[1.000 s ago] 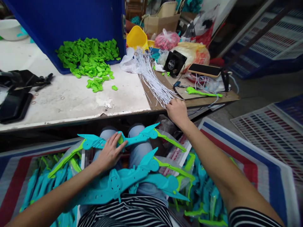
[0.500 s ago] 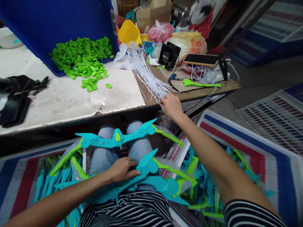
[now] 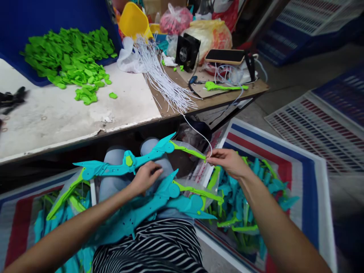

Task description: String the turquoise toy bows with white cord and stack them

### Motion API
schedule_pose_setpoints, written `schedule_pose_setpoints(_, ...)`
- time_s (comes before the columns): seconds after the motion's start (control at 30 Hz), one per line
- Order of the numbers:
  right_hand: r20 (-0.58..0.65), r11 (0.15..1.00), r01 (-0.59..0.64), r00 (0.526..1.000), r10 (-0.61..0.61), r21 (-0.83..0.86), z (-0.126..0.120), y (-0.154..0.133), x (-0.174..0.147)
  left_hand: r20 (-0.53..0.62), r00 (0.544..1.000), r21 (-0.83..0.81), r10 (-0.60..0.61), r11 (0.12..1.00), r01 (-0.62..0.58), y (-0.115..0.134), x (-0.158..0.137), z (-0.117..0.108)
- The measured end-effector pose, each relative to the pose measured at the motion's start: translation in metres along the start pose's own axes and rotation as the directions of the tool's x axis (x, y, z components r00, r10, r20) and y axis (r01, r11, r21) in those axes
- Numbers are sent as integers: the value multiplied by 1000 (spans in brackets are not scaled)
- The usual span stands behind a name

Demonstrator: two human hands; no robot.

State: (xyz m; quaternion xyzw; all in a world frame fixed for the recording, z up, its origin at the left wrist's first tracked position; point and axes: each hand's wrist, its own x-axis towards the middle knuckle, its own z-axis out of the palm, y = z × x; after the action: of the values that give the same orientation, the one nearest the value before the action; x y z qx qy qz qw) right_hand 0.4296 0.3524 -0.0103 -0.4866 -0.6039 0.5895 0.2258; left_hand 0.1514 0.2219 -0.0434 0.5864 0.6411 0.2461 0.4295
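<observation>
My right hand (image 3: 227, 162) pinches the end of a white cord (image 3: 200, 133) beside the tip of a toy bow's green limb. That turquoise toy bow (image 3: 150, 155) lies across my knees, with a yellow-green piece at its middle. My left hand (image 3: 146, 175) is over my lap just below this bow's body, its thumb and fingers apart and holding nothing. Nearer my body, a second turquoise bow (image 3: 153, 201) rests on my lap, overlapping another one. The cord's far end runs up to a bundle of white cords (image 3: 167, 85) hanging over the table edge.
Green plastic pieces (image 3: 74, 60) spill from a blue bin (image 3: 57, 15) onto the table (image 3: 125, 96). A small black fan (image 3: 187, 52), a phone (image 3: 224, 56) and a yellow scoop (image 3: 135, 21) stand behind the cords. Striped bags (image 3: 307, 182) of bow parts flank my legs.
My right hand has moved from the cord bundle down to the upper bow's right tip, drawing one cord out. My left hand has lifted off the nearer bow and moved slightly forward.
</observation>
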Motion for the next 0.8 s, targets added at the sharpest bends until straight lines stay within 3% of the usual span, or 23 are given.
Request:
schedule_pose_setpoints(0.07, -217, 999, 31, 976, -33, -13, -1, 18, -12, 83, 997, -141, -6, 990, 17, 15, 33, 12)
schedule_pose_setpoints(0.1, -305, 998, 50, 951, -59, -38, -1, 26, -15, 170, 983, -244, -64, 964, 105, 22, 49, 21)
schedule_pose_setpoints(0.17, -418, 990, 72, 901, -117, -122, 1, 42, -19, 359, 915, -409, -186, 849, 334, 32, 79, 43)
schedule_pose_setpoints(0.23, -469, 968, 75, 864, -184, -241, 4, 54, -22, 484, 843, -468, -235, 745, 476, 38, 102, 66)
schedule_pose_setpoints(0.4, -465, 870, 122, 805, -369, -478, 12, 73, -26, 588, 779, -456, -218, 706, 542, 36, 128, 98)
schedule_pose_setpoints(0.57, -436, 799, 207, 747, -502, -564, 17, 83, -20, 654, 735, -483, -179, 648, 588, 29, 136, 104)
schedule_pose_setpoints(0.8, -395, 746, 244, 725, -565, -619, 17, 85, -24, 699, 707, -551, -105, 551, 627, 27, 141, 114)
